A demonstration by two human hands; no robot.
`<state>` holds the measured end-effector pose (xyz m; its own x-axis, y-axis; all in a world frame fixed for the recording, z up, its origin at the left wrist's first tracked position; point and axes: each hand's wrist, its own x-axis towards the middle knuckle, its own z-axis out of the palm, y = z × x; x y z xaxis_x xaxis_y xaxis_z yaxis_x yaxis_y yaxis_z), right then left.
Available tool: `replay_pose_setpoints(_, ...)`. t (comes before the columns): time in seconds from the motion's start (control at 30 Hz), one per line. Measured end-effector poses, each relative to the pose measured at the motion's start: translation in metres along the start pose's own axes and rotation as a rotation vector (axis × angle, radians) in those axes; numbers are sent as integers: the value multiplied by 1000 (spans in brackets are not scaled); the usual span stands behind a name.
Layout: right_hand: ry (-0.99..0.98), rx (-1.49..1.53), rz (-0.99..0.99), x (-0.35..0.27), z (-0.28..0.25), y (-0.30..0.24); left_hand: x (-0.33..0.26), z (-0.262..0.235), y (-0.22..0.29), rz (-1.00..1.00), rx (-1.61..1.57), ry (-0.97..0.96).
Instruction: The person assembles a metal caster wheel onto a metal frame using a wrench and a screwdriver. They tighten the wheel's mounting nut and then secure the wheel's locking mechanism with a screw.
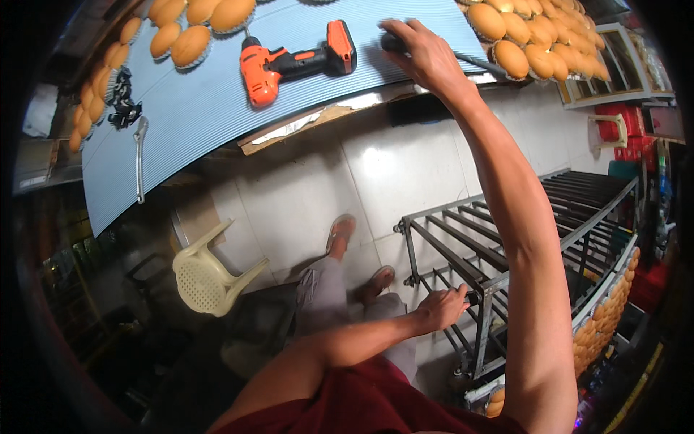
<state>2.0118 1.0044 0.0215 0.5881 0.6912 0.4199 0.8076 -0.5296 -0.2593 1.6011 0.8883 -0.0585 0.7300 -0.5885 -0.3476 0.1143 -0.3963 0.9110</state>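
Note:
Over the blue ribbed tabletop (195, 123), my right hand (428, 59) closes around a black-handled tool (394, 43). Its dark shaft comes out past the wrist toward the right; blur hides its exact kind. Lower down, my left hand (442, 308) grips a small dark caster (472, 298) at the near corner of a metal rack (463, 253). The rack lies tipped, with other casters showing at its corners. An orange and black cordless drill (260, 76) rests on its side left of my right hand. Farther left lie a silver wrench (139, 159) and a heap of black parts (124, 105).
Golden cakes in paper cups (191, 47) sit at the table's far left, with more cakes (535, 43) at the far right. A cream plastic stool (210, 278) stands left of my legs. Red crates (629, 134) are at right, and another mass of cakes (607, 311) lies beyond the rack.

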Motion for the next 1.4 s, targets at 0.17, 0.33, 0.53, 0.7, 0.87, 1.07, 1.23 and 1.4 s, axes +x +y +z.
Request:
replay_pose_setpoints(0.17, -74, -126, 173, 33, 44, 38, 2, 5, 2, -18, 3, -34)
replay_pose_setpoints(0.33, -87, 275, 318, -101, -53, -53, 3, 23, -18, 85, 107, 248)
replay_pose_setpoints(0.53, -9, 1194, 1860, -406, -166, -239, 0, 7, -16, 22, 3, 136)
replay_pose_setpoints(0.7, 596, 1612, 1954, -499, -107, -255, -4, 10, -21, 107, -103, 120)
replay_pose_setpoints(0.87, 644, 1937, 1767, -511, -97, -232, -6, 12, -23, 36, -95, 55)
replay_pose_setpoints(1.07, 526, 1791, 1731, -517, -103, -228, -6, 26, -31, 108, -204, 158)
replay_pose_setpoints(1.23, 29, 614, 1567, -498, -115, -233, -1, 8, -1, -145, -138, 26)
replay_pose_setpoints(1.4, 152, 425, 1381, -507, -97, -240, -9, 23, -21, 69, -208, 173)
